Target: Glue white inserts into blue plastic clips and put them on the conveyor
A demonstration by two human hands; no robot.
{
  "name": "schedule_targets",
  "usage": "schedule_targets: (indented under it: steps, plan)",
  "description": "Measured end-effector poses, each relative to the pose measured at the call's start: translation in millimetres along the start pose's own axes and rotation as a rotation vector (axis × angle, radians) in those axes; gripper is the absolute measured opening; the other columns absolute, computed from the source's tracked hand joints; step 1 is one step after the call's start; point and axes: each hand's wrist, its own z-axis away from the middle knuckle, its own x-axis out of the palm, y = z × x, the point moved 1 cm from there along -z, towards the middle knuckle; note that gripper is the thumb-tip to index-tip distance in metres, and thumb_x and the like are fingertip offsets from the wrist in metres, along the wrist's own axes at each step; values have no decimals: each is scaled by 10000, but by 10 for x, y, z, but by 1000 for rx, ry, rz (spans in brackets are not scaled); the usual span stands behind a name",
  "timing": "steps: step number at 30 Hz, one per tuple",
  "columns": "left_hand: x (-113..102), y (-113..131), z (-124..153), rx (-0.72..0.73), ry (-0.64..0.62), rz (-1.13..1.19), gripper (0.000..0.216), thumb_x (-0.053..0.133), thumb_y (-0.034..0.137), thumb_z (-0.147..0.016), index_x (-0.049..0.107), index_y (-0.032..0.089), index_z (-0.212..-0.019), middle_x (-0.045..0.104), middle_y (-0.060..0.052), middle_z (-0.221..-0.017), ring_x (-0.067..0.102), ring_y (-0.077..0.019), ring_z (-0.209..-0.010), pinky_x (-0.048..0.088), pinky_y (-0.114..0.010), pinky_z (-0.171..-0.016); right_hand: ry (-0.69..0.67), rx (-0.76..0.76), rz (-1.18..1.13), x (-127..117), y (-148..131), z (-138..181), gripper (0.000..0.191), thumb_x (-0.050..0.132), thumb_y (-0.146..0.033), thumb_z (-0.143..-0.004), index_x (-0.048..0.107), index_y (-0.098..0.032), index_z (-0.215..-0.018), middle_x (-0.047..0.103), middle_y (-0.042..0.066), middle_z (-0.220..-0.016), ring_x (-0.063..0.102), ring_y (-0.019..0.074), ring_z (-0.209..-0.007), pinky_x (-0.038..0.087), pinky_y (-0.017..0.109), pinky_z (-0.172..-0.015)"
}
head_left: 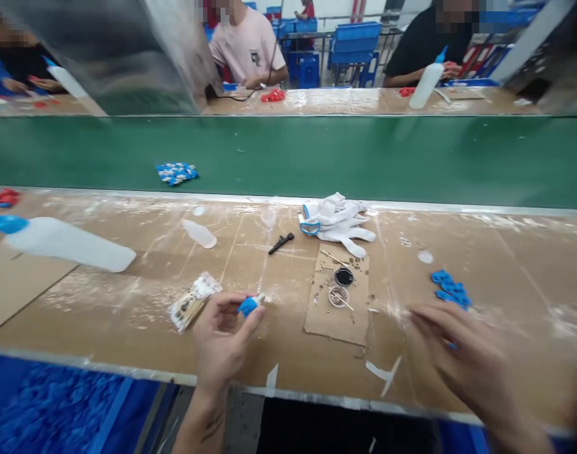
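My left hand (pixel 224 337) pinches a small blue and white plastic part (pixel 250 304) between thumb and fingers, just above the near edge of the brown worktop (pixel 103 302). My right hand (pixel 463 353) is smeared by motion, fingers stretched out low over the worktop, close to a small pile of blue plastic parts (pixel 451 290). Between the hands lies a cardboard scrap (pixel 338 321) carrying two small round caps, one with dark liquid (pixel 343 276) and one pale (pixel 338 295) with a thin stick in it.
White work gloves (pixel 338 221), a black part (pixel 281 243), a bag of sticks (pixel 193 306) and a lying squeeze bottle (pixel 65 243) are on the worktop. A green conveyor belt (pixel 364 157) carries blue-white parts (pixel 176 172). People work across it. A blue bin (pixel 46 410) sits below left.
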Motion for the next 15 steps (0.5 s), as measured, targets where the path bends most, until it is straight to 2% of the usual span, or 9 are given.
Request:
schedule_targets:
  steps: [2,5,8,11,13,15]
  plan:
    - [57,36,32,-64,13,138,237,870,307,-845,736,203,-1011,815,-29,-937,812,-176,-836,654,-244,-756,-128,-82,82,47,16,-58,94,716,-287,-985,763,-283,-1066,773,44,-1002,724,202,-846,582,317,-727]
    - [100,16,79,-122,-1,346,235,816,410,-902,780,224,-1043,796,-19,-940,817,-186,-838,676,-281,-786,-306,-176,151,192,15,-151,167,688,-265,-998,731,-260,-1160,779,59,-1040,738,223,-875,574,337,-703]
    - [147,-46,120,-142,-76,401,210,754,414,-953,803,228,-1037,746,-25,-949,806,-188,-809,673,-289,-732,-367,-218,169,347,10,-207,138,639,-226,-1015,745,-250,-1100,779,60,-1005,717,208,-831,549,321,-662]
    - [224,-61,147,-134,-173,367,224,722,384,-980,797,236,-1132,690,-17,-886,734,-130,-718,601,-210,-594,-371,-255,197,454,0,-235,198,576,-164,-1031,752,-237,-979,765,48,-912,671,187,-767,520,313,-653]
    - [277,-34,159,-139,-187,306,312,735,369,-974,739,251,-1262,678,7,-818,654,-85,-632,547,-166,-551,-379,-267,215,488,-23,-252,195,563,-166,-1037,742,-222,-984,760,56,-924,658,192,-781,521,323,-670]
    - [318,9,163,-143,-167,255,371,780,359,-940,686,253,-1282,694,27,-760,629,-74,-604,538,-148,-570,-406,-270,220,495,-61,-267,183,551,-155,-1028,727,-202,-1051,757,79,-989,666,210,-832,534,340,-690]
